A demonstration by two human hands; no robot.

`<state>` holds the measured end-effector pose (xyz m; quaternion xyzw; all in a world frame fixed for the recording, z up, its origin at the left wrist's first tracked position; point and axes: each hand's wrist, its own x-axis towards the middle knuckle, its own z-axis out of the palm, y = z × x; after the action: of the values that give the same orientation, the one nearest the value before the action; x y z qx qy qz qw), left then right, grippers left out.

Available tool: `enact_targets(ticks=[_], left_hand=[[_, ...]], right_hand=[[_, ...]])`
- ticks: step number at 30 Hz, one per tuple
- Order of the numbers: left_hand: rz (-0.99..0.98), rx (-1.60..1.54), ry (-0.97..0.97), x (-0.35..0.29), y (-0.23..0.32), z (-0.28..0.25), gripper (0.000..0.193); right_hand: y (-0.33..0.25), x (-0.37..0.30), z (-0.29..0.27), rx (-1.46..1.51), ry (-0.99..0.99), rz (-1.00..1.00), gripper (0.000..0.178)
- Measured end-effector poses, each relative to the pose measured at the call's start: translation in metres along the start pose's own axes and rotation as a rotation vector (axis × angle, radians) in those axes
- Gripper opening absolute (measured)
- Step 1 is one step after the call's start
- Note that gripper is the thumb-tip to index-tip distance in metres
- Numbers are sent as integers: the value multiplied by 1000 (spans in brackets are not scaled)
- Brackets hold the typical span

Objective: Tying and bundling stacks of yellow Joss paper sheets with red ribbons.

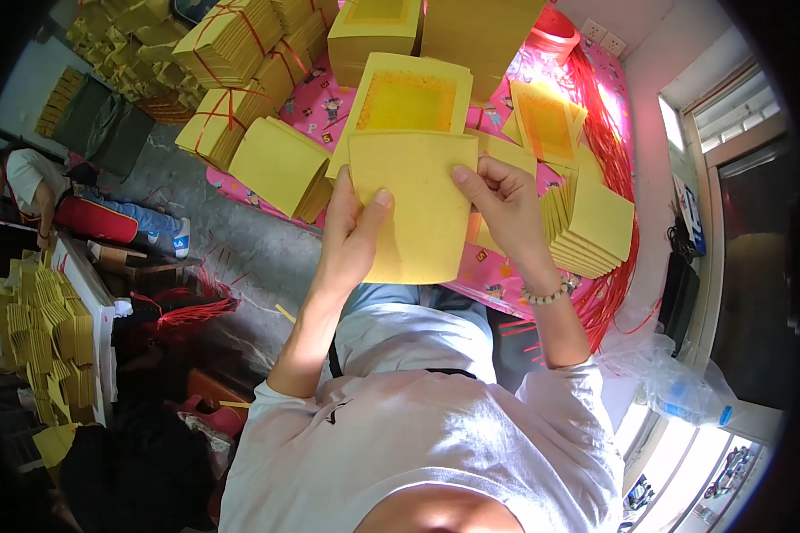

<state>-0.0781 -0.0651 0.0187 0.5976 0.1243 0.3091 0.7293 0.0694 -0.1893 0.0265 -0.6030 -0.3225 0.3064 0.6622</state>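
A plain yellow paper sheet [413,209] is held up in front of me between both hands. My left hand [353,226] pinches its left edge, thumb on the near face. At the upper right edge my right hand [505,204] grips it with the thumb in front and fingers curled behind. Whether it is one sheet or several, I cannot tell. Just beyond it lies a stack of yellow paper [415,93] whose top sheet has a bright yellow panel with an orange border. To the right sits a fanned pile of folded yellow sheets [596,222].
A pink patterned cloth [327,98] covers the table. Yellow bundles tied with red string [227,44] stand at the far left. Red strands [606,133] hang from a red basin [553,34] on the right. Another person [40,191] sits at left near a table of paper piles [53,329].
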Motion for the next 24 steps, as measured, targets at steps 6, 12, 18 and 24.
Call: enact_targets(ticks=[6, 12, 18, 24], left_hand=[[-6, 45, 16, -10, -9, -5, 39], [-2, 9, 61, -14, -5, -16, 43], [-29, -167, 252, -14, 4, -47, 39], [-60, -156, 330, 11, 3, -122, 39]], right_hand=[[-10, 2, 10, 5, 32, 41, 19], [-16, 14, 20, -36, -36, -1, 19], [-15, 41, 53, -258, -236, 29, 21], [-14, 133, 107, -655, -489, -272, 35]])
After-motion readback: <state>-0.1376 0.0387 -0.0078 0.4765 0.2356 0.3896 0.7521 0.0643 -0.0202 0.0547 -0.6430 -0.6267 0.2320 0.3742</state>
